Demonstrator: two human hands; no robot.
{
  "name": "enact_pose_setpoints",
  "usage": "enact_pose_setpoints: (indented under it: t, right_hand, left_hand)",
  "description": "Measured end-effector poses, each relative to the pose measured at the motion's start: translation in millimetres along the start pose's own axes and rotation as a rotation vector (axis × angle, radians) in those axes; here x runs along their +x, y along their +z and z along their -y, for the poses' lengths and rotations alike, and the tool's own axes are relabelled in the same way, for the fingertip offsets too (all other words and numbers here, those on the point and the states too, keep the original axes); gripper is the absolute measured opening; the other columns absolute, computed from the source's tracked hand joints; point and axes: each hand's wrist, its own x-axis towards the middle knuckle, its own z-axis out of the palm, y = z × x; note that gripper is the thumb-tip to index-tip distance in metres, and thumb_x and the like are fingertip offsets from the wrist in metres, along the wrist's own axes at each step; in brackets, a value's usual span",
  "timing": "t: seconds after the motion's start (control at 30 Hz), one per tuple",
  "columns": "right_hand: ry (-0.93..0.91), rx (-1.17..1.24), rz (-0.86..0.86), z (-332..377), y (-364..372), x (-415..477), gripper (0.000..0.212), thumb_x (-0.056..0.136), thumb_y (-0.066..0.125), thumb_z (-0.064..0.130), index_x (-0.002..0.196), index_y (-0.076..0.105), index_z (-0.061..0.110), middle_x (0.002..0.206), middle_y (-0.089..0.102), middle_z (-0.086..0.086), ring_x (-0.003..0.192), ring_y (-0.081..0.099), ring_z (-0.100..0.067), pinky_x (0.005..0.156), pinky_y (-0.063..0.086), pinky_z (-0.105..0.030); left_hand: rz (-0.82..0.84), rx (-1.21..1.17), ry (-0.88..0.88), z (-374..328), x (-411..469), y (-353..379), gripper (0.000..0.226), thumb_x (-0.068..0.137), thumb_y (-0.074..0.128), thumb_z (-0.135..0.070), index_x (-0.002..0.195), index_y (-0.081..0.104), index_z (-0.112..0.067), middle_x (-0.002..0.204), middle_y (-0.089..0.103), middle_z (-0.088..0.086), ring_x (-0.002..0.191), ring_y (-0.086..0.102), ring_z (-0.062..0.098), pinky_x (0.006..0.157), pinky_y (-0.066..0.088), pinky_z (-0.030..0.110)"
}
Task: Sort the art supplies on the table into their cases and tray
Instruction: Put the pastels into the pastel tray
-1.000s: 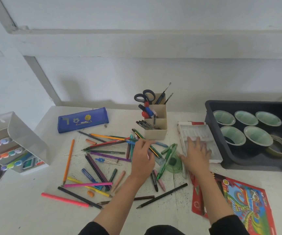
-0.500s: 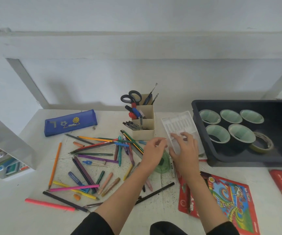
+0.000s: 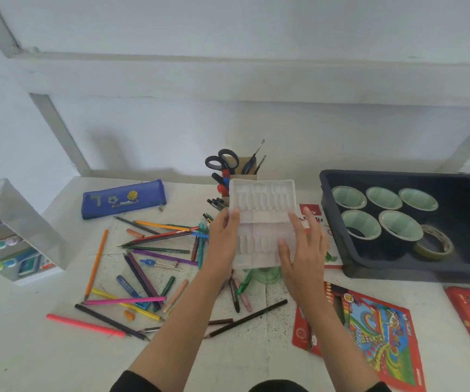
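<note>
Above table (image 3: 30,349), left hand (image 3: 222,244) holds insert (image 3: 262,219) lengthwise away, right hand (image 3: 304,258) touching.

Blue pencil case (image 3: 124,198), well left of your left hand (image 3: 224,241): a large "7" beside ball pictures. Colour pencil box (image 3: 378,343), just right of your right forearm: "18" in a yellow circle. Red-and-white box (image 3: 311,207), at your right hand's (image 3: 303,250) fingertips behind the white tray (image 3: 262,210): letters ending "ELS", the rest covered. Other print is too blurred to read.
</note>
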Motion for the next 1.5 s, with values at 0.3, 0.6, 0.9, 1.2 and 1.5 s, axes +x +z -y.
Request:
enact_pose_setpoints:
  t: [0.3,0.6,0.9,1.2,1.5]
  right_hand:
    - [0.105,0.475,0.216,76.7,35.7,-28.8,0.039,0.095,0.052,0.017,0.133,0.046,0.023,0.119,0.050,0.010,0.104,0.050,0.002,0.087,0.044,-0.016]
    - [-0.025,0.458,0.469,190.9,107.4,-115.9,0.040,0.093,0.054,0.005,0.133,0.052,0.009,0.108,0.056,-0.005,0.078,0.052,-0.001,0.087,0.044,-0.014]
    - [-0.152,0.379,0.855,257.3,167.4,-174.2,0.049,0.096,0.049,0.013,0.143,0.037,0.013,0.137,0.044,-0.002,0.089,0.055,-0.014,0.082,0.039,-0.012]
    - [-0.378,0.110,0.854,283.0,193.8,-160.6,0.050,0.097,0.042,0.014,0.145,0.031,0.006,0.139,0.042,-0.010,0.129,0.036,-0.025,0.105,0.032,-0.031]
    - [-0.330,0.009,0.832,281.4,200.7,-150.2,0.054,0.098,0.037,0.008,0.148,0.017,0.002,0.150,0.027,-0.013,0.139,0.024,-0.024,0.115,0.021,-0.029]
  left_hand:
    - [-0.135,-0.027,0.035,1.7,-37.5,-113.6,0.019,0.100,0.047,-0.022,0.116,0.057,-0.019,0.103,0.066,-0.004,0.098,0.064,0.015,0.083,0.055,0.031]
    - [-0.272,0.234,0.038,26.1,-94.1,-286.1,0.053,0.100,0.046,-0.022,0.148,0.025,-0.030,0.128,0.045,0.000,0.106,0.054,0.016,0.078,0.051,0.024]
    - [-0.366,0.811,-0.032,66.9,-122.6,-422.9,0.059,0.092,0.059,-0.029,0.144,0.035,-0.016,0.122,0.049,0.011,0.118,0.044,0.030,0.098,0.040,0.047]
    - [-0.417,1.199,-0.103,73.3,-106.4,-452.4,0.059,0.093,0.049,-0.045,0.145,0.032,-0.023,0.144,0.036,0.006,0.136,0.024,0.027,0.109,0.019,0.053]
    - [0.047,1.322,0.176,87.1,-93.2,-490.7,0.119,0.059,0.015,-0.098,0.153,0.004,-0.027,0.158,-0.001,-0.014,0.144,-0.008,0.004,0.109,-0.019,0.055]
